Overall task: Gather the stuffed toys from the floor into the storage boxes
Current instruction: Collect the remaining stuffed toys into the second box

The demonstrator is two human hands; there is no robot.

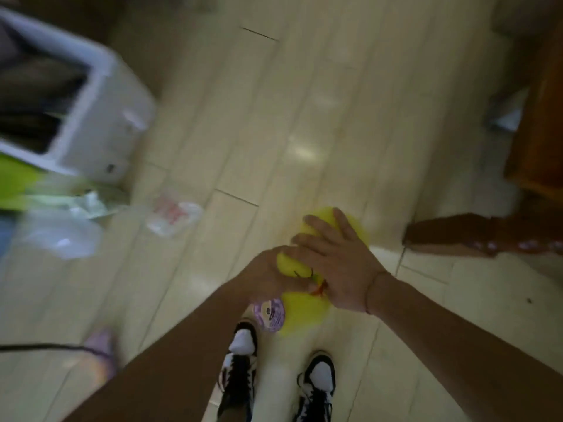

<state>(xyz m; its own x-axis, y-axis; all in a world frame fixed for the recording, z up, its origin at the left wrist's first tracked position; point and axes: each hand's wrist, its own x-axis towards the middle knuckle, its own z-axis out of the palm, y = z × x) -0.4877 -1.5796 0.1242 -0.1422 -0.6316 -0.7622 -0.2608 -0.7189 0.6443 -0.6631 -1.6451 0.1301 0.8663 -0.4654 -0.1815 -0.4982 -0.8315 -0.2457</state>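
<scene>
**Desk:** What did you count, largest first?

**Operator:** One pale plank floor (274, 123) filled my view, glossy with glare. One white storage box (100, 117) stood at the upper left, blurred, its contents dark and unreadable. One dark wooden furniture piece (536, 132) ran down the right edge. Two or three plastic bags (173, 217) lay crumpled below the box. Two black-and-white sneakers (240, 376) stood at the bottom.

**Desk:** And the toy?

**Operator:** One yellow stuffed toy (304, 309) was held above the floor, in front of the shoes, with a round purple tag (269, 313) at its lower left. Two hands held it: the right hand (338, 263) lay over the top, fingers spread and pressed to the plush; the left hand (268, 272) curled around its left side, gripping.

**Desk:** Anything else?

**Operator:** One blurred lilac object (102, 354) sat lower left; I could not identify it.
</scene>
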